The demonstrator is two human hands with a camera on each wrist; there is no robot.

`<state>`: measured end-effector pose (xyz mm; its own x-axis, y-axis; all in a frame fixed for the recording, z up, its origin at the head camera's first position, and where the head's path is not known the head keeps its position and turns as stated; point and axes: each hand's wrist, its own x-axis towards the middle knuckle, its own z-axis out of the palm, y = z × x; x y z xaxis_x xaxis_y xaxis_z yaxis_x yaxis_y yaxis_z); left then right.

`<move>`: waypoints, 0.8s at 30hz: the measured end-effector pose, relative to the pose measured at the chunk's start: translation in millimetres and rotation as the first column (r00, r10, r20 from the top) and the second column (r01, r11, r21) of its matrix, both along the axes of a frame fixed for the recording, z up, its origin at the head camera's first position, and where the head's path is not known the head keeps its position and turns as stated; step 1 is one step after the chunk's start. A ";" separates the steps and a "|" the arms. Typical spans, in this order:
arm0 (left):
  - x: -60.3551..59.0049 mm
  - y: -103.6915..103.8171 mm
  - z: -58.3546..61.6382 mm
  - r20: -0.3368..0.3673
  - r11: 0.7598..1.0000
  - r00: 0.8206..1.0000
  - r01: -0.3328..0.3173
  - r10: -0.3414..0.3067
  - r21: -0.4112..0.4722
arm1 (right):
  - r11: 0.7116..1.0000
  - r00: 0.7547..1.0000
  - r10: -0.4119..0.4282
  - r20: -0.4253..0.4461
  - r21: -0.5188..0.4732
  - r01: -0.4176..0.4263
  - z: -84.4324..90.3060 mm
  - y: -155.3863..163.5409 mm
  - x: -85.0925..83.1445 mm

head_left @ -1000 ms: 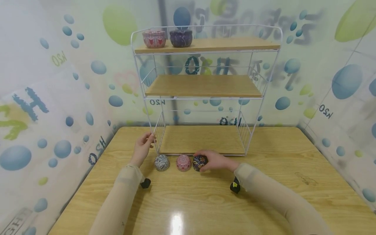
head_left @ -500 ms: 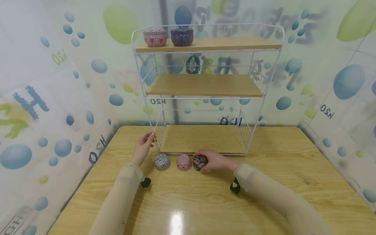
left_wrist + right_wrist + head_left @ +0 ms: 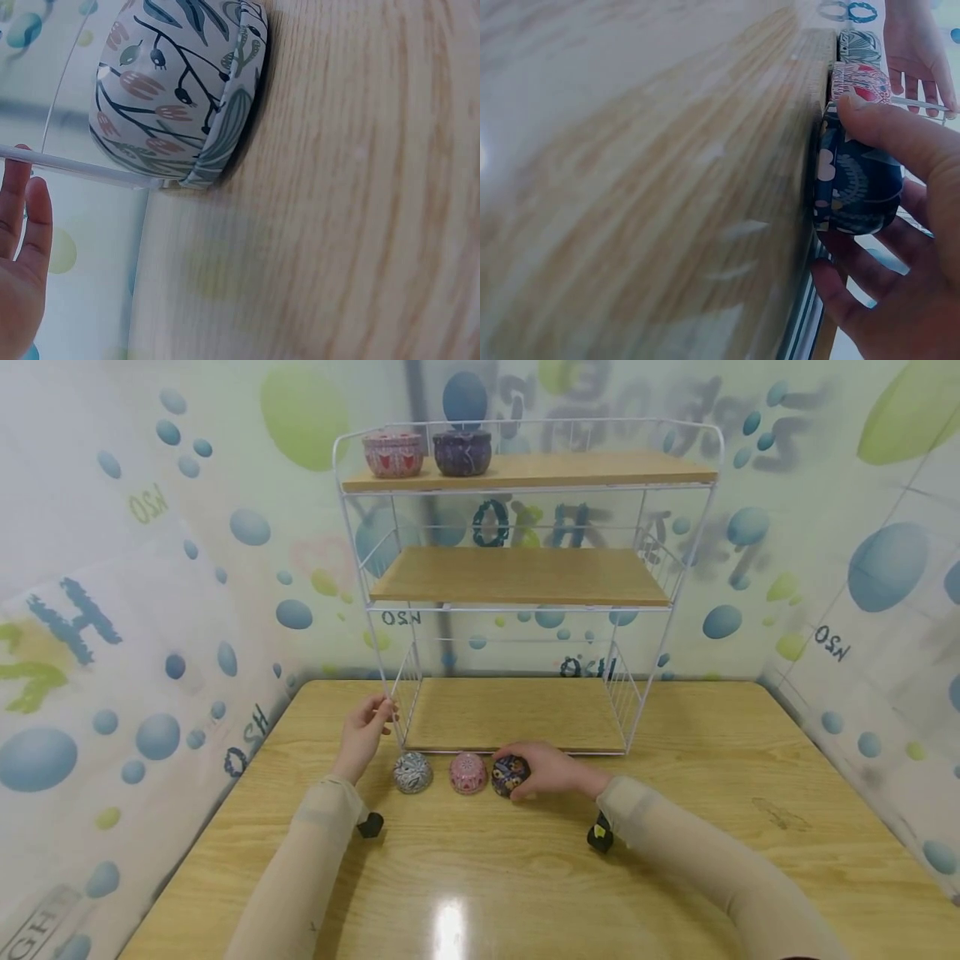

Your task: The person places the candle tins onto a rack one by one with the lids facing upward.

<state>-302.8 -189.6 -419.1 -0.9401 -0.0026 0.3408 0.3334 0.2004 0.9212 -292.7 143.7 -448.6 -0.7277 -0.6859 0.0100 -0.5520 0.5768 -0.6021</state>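
Three small round patterned tins sit in a row before the rack: a white leaf-print tin (image 3: 412, 772), a pink tin (image 3: 468, 773) and a dark floral tin (image 3: 510, 775). My right hand (image 3: 551, 772) grips the dark tin, thumb on its near side and fingers round the far side, as the right wrist view shows. My left hand (image 3: 365, 735) holds the left front post of the white wire shelf rack (image 3: 395, 727) between thumb and fingers. In the left wrist view its fingertips (image 3: 37, 195) are at the white rod, beside the leaf-print tin (image 3: 161, 90).
On the rack's top shelf (image 3: 600, 468) stand a pink heart-patterned tin (image 3: 393, 454) and a dark purple tin (image 3: 462, 452) at the left. Below are a middle wooden shelf (image 3: 521, 575) and a bottom one (image 3: 517, 714). The rack stands on a wooden table (image 3: 712, 777) against patterned walls.
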 end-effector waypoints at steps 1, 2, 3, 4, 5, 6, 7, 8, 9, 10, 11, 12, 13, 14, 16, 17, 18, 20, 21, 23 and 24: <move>-2.8 -1.3 -2.9 -0.001 1.000 1.000 0.000 0.000 0.000 | 1.000 1.000 -0.001 -0.004 -0.002 0.001 0.4 0.4 0.2; -5.1 -2.3 -5.6 -0.001 1.000 1.000 -0.001 0.001 0.003 | 1.000 1.000 -0.003 -0.004 -0.007 0.002 1.2 0.7 0.7; -7.2 -3.3 -8.1 -0.002 1.000 1.000 -0.002 0.002 0.001 | 1.000 1.000 -0.003 -0.002 -0.010 0.003 2.3 1.2 1.2; -8.6 -3.9 -10.1 -0.006 1.000 1.000 -0.004 0.004 0.001 | 1.000 1.000 -0.004 0.001 -0.014 0.004 3.5 1.5 2.0; -9.6 -4.2 -11.8 -0.012 1.000 1.000 -0.006 0.006 -0.007 | 1.000 1.000 -0.004 0.005 -0.019 0.004 5.0 2.0 2.8; -10.2 -4.5 -13.1 -0.019 1.000 1.000 -0.009 0.008 -0.012 | 1.000 1.000 -0.004 0.010 -0.026 0.004 6.5 2.4 3.8; -10.4 -4.6 -14.0 -0.026 1.000 1.000 -0.010 0.010 -0.015 | 0.999 1.000 -0.007 0.019 -0.032 0.008 8.1 2.9 4.9; -10.4 -4.5 -14.6 -0.029 1.000 1.000 -0.013 0.012 -0.014 | 0.999 1.000 -0.004 0.024 -0.037 0.005 9.7 3.4 5.8; -10.5 -4.6 -15.3 -0.030 1.000 0.999 -0.014 0.014 -0.016 | 0.999 1.000 -0.003 0.023 -0.037 0.003 11.1 4.0 6.5; -10.4 -4.6 -15.5 -0.028 1.000 0.999 -0.016 0.015 -0.015 | 0.999 1.000 0.000 0.020 -0.040 0.001 12.6 4.6 7.1; -10.3 -4.6 -15.5 -0.024 1.000 1.000 -0.017 0.017 -0.015 | 0.999 1.000 0.000 0.016 -0.038 0.000 13.8 5.2 7.5; -10.0 -4.6 -15.1 -0.016 1.000 1.000 -0.019 0.019 -0.010 | 0.999 1.000 0.001 0.011 -0.035 -0.001 14.9 5.9 7.8; -10.1 -4.7 -14.9 -0.009 1.000 1.000 -0.019 0.019 -0.007 | 0.999 1.000 0.003 0.003 -0.034 -0.003 16.1 6.9 8.1; -10.0 -4.6 -14.4 -0.002 1.000 1.000 -0.017 0.017 -0.005 | 0.999 1.000 0.003 0.000 -0.033 -0.003 17.4 7.7 8.4; -10.2 -4.9 -13.5 0.006 1.000 1.000 -0.013 0.013 -0.001 | 0.999 1.000 0.004 -0.013 -0.034 -0.004 19.9 9.5 8.8; -10.2 -4.9 -12.9 0.010 1.000 1.000 -0.012 0.012 0.002 | 0.999 1.000 0.002 -0.017 -0.037 -0.003 21.3 10.2 9.1; -10.1 -4.7 -12.3 0.012 1.000 1.000 -0.011 0.011 0.002 | 0.999 1.000 0.004 -0.023 -0.042 -0.005 22.7 11.1 9.3; -9.9 -4.5 -11.6 0.016 1.000 1.000 -0.008 0.008 0.005 | 0.999 0.999 0.004 -0.032 -0.051 -0.005 25.3 12.8 9.5; -9.9 -4.4 -11.5 0.017 1.000 1.000 -0.010 0.010 0.005 | 0.998 0.999 0.006 -0.035 -0.057 -0.008 26.5 13.5 9.6; -9.5 -3.8 -11.6 0.018 1.000 1.000 -0.014 0.014 -0.001 | 0.998 0.999 0.002 -0.042 -0.059 -0.004 28.0 15.1 9.3; -9.5 -3.6 -12.0 0.014 1.000 1.000 -0.015 0.015 -0.005 | 0.998 0.999 -0.002 -0.044 -0.059 -0.001 28.2 15.9 8.9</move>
